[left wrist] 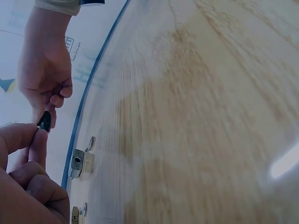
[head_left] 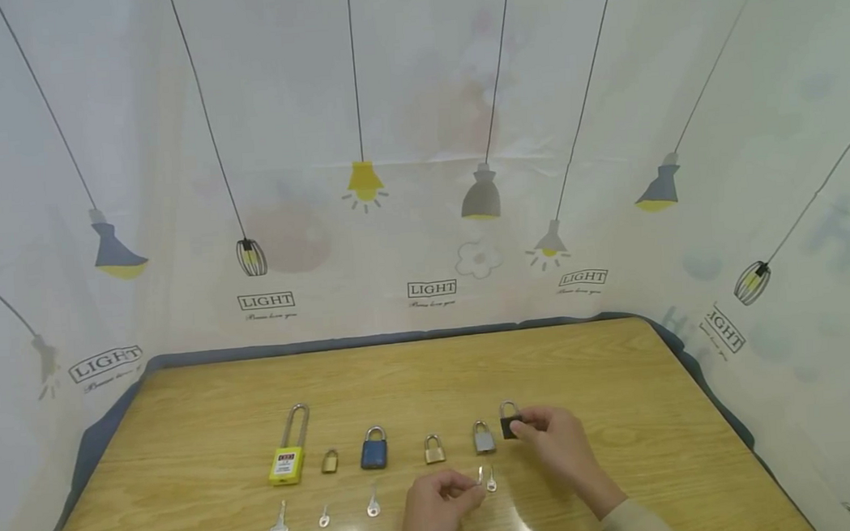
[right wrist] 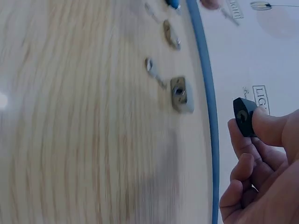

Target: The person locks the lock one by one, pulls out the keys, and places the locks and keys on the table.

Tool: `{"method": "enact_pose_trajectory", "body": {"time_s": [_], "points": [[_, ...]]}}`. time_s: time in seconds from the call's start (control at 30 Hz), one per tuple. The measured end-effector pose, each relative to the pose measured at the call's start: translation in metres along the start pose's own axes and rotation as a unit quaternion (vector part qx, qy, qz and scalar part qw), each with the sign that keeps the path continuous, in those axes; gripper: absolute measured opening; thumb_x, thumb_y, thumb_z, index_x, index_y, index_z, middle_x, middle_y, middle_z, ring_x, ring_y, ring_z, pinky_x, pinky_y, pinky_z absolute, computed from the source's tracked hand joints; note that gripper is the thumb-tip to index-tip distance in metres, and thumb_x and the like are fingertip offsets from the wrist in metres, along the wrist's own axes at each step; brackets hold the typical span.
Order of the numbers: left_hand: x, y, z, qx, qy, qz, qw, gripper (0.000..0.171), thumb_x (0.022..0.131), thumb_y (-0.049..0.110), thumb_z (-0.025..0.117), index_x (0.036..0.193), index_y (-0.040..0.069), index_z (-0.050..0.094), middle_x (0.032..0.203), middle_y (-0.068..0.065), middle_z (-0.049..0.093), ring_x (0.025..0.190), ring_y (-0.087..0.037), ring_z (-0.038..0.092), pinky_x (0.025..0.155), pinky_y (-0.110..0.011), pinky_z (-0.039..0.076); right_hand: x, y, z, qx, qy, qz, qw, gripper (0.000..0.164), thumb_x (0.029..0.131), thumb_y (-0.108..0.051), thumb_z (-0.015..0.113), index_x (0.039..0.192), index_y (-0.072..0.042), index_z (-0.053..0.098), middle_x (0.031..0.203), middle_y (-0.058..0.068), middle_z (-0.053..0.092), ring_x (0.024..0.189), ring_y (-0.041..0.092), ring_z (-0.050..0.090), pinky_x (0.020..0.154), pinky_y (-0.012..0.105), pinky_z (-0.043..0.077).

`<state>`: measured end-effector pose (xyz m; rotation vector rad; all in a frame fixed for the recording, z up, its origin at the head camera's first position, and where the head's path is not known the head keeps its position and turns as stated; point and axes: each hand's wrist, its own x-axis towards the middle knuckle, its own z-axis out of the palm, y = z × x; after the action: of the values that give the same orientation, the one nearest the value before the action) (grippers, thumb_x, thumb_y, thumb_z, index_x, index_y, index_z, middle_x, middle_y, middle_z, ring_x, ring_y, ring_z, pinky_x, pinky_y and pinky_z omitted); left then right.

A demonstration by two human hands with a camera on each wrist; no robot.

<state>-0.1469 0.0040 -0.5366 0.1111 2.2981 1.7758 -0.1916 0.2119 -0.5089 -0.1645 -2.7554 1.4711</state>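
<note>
My right hand (head_left: 558, 444) grips a black padlock (head_left: 510, 427) between thumb and fingers, its shackle pointing up. In the right wrist view, the keyhole in the base of the black padlock (right wrist: 242, 116) shows. My left hand (head_left: 440, 508) pinches a small key (head_left: 480, 475) between thumb and forefinger, lower and to the left of that padlock. Another key (head_left: 492, 481) lies on the table just right of the pinched one. A silver padlock (head_left: 483, 439) stands beside the black one, on its left.
Leftward along the wooden table (head_left: 547, 355) follow a brass padlock (head_left: 434, 450), a blue padlock (head_left: 374, 451), a small brass padlock (head_left: 330, 461) and a yellow long-shackle padlock (head_left: 286, 466). Keys lie in front, including a large one (head_left: 279, 528). A printed curtain (head_left: 337, 255) surrounds the table.
</note>
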Motion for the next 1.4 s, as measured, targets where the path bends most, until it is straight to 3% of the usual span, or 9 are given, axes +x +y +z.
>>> {"method": "enact_pose_trajectory", "body": {"time_s": [0.4,0.6,0.83,1.17,1.4], "points": [[-0.001,0.001,0.003,-0.005,0.005,0.0,1.0,0.015,0.08,0.027,0.075,0.082,0.014,0.068,0.08,0.002,0.061,0.074,-0.015,0.052,0.061,-0.026,0.043,0.004,0.019,-0.014,-0.11,0.003,0.019,0.994,0.023,0.086,-0.022,0.067,0.1,-0.004,0.07,0.096,0.01,0.071,0.088,0.024,0.063,0.08,0.049,0.05],[0.001,0.001,0.008,-0.014,-0.004,-0.007,0.9999,0.016,0.08,0.027,0.075,0.083,0.013,0.068,0.078,0.002,0.061,0.073,-0.015,0.052,0.061,-0.027,0.043,0.007,0.025,-0.016,-0.123,-0.001,0.038,0.992,0.023,0.084,-0.025,0.07,0.095,-0.004,0.071,0.092,0.009,0.071,0.081,0.019,0.061,0.074,0.045,0.05],[0.001,0.006,0.016,-0.011,-0.006,0.009,0.9999,0.015,0.079,0.026,0.076,0.081,0.014,0.068,0.077,0.004,0.061,0.072,-0.013,0.053,0.061,-0.027,0.045,0.01,0.026,-0.017,-0.133,-0.001,0.051,0.99,0.026,0.082,-0.031,0.071,0.092,-0.006,0.071,0.09,0.008,0.071,0.077,0.018,0.06,0.069,0.041,0.049],[0.003,0.008,0.025,-0.022,-0.056,0.0,0.9982,0.012,0.08,0.028,0.076,0.083,0.018,0.07,0.083,0.006,0.065,0.08,-0.014,0.055,0.067,-0.032,0.044,0.011,0.027,-0.017,-0.151,0.003,0.078,0.985,0.026,0.081,-0.034,0.072,0.086,-0.009,0.068,0.085,0.004,0.068,0.074,0.018,0.057,0.063,0.035,0.045],[0.005,0.008,0.038,0.007,-0.055,0.022,0.9982,0.009,0.078,0.028,0.076,0.081,0.02,0.072,0.082,0.01,0.065,0.075,-0.01,0.056,0.064,-0.03,0.047,0.011,0.03,-0.019,-0.163,0.007,0.089,0.983,0.026,0.081,-0.037,0.072,0.084,-0.012,0.067,0.083,0.002,0.067,0.071,0.018,0.055,0.057,0.031,0.04]]}}
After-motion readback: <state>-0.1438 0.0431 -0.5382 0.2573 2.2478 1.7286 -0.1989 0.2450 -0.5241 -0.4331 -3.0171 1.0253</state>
